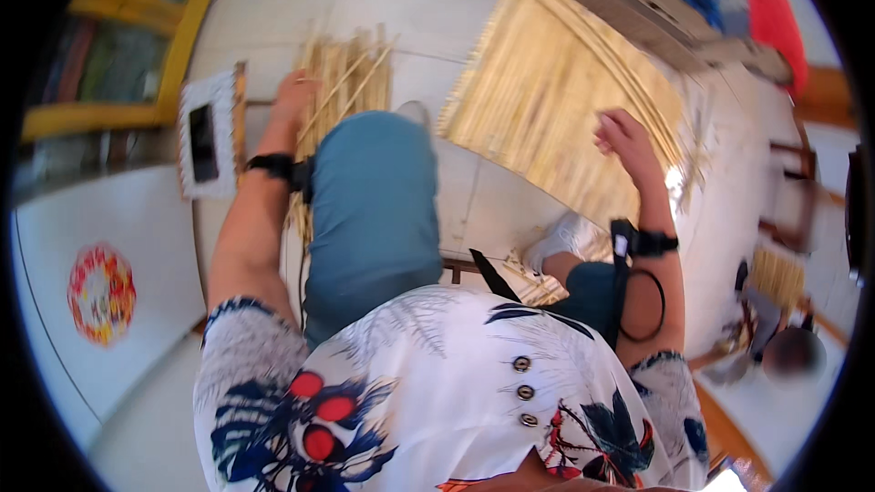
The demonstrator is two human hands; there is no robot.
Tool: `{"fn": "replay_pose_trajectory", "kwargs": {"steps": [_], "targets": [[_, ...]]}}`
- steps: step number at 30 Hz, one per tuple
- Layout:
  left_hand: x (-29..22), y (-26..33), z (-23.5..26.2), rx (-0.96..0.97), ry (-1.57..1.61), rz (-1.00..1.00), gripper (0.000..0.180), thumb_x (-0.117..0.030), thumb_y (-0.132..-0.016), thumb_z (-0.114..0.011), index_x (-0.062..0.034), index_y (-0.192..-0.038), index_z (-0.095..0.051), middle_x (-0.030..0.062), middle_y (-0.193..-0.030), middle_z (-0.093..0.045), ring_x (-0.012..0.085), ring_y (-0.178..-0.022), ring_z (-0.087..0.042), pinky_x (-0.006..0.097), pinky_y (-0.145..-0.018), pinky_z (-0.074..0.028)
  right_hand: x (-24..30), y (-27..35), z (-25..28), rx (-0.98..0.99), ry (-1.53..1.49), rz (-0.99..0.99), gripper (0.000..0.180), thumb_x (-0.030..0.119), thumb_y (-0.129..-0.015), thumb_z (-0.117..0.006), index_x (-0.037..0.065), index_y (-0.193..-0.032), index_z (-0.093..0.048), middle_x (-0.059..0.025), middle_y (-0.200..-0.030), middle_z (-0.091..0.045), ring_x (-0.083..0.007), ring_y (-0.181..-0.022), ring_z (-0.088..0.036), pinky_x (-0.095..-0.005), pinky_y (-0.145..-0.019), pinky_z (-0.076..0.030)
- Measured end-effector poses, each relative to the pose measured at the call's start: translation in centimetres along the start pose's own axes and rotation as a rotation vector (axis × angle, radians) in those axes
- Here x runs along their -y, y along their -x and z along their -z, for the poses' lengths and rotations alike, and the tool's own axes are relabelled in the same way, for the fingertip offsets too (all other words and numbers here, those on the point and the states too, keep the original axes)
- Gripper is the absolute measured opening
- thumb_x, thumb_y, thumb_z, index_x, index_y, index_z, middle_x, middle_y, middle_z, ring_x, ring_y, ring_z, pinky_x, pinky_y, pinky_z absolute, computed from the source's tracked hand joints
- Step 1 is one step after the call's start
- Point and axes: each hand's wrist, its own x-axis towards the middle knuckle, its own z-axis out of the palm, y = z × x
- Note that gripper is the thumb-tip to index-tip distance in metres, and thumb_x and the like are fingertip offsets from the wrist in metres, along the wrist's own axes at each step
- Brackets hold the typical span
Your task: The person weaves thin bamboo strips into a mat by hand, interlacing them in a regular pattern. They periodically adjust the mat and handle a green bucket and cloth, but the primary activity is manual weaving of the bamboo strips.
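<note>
On the left, my left hand (293, 98) is at the edge of a pile of pale, straw-coloured stalks (351, 77) on the floor. Motion blurs its fingers, so whether they grip a stalk does not show. My right hand (624, 135) hovers over a large mat of stalks laid side by side (538, 82); its fingers are loosely bent and apart, with nothing visible in them. Longer stalks (592, 18) lie along the mat's far and right edge. My left knee, in blue-green trousers, hides part of the pile.
A white-framed piece with a dark centre (202, 141) stands left of my left hand, near a white cabinet (109, 282) and a yellow-framed glass cabinet (173, 55). Beyond the mat is a low wooden bench (638, 9). Another person (775, 328) is at the far right.
</note>
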Motion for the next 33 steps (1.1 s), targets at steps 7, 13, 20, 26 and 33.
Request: {"fn": "replay_pose_trajectory", "kwargs": {"steps": [7, 13, 20, 26, 33], "targets": [[-24.7, 10.2, 0.3, 0.315, 0.584, -0.28, 0.037, -0.01, -0.081, -0.056, 0.0026, -0.114, -0.045, 0.0163, -0.105, -0.054, 0.0277, -0.104, -0.052, 0.04, -0.092, -0.041, -4.2, -2.5, 1.4, -0.208, 0.232, 0.006, 0.027, 0.027, -0.08, -0.059, 0.003, -0.091, -0.057, -0.0099, -0.078, -0.06, -0.0199, -0.07, -0.057, -0.0304, -0.064, -0.047], [-32.0, 18.9, -8.4, 0.765, 0.882, -0.319, 0.041, -0.007, -0.081, -0.056, 0.0064, -0.116, -0.041, 0.0183, -0.103, -0.054, 0.0293, -0.103, -0.053, 0.04, -0.088, -0.044, -9.0, -3.3, 3.3, -0.447, 0.483, 0.015, 0.032, 0.029, -0.076, -0.062, 0.003, -0.094, -0.058, -0.0146, -0.09, -0.06, -0.0288, -0.084, -0.058, -0.036, -0.073, -0.046], [-25.1, 17.8, -18.2, 0.64, 0.752, 0.064, 0.031, -0.009, -0.082, -0.054, 0.0025, -0.11, -0.048, 0.0142, -0.095, -0.057, 0.0219, -0.087, -0.058, 0.032, -0.073, -0.05, -9.4, -3.7, 5.5, -0.554, 0.646, 0.126, 0.039, 0.026, -0.075, -0.062, 0.001, -0.104, -0.055, -0.0194, -0.099, -0.057, -0.0329, -0.097, -0.053, -0.0383, -0.085, -0.042], [-28.5, 20.0, -19.2, 0.925, 0.598, -0.151, 0.028, -0.014, -0.083, -0.052, -0.0001, -0.107, -0.051, 0.0108, -0.091, -0.059, 0.0162, -0.078, -0.059, 0.027, -0.067, -0.048, -9.2, -6.6, 7.6, -0.456, 0.845, -0.012, 0.062, 0.019, -0.073, -0.06, -0.001, -0.126, -0.034, -0.0228, -0.126, -0.039, -0.0349, -0.117, -0.038, -0.0373, -0.098, -0.033], [-28.4, 19.8, -20.3, 0.989, 0.518, -0.056, 0.025, -0.013, -0.083, -0.051, -0.0014, -0.105, -0.052, 0.01, -0.09, -0.059, 0.0154, -0.076, -0.059, 0.026, -0.065, -0.048, -8.8, -8.1, 6.9, -0.437, 0.983, 0.025, 0.042, 0.007, -0.071, -0.051, 0.0, -0.112, -0.043, -0.0212, -0.105, -0.049, -0.0379, -0.1, -0.048, -0.0434, -0.082, -0.043]]}}
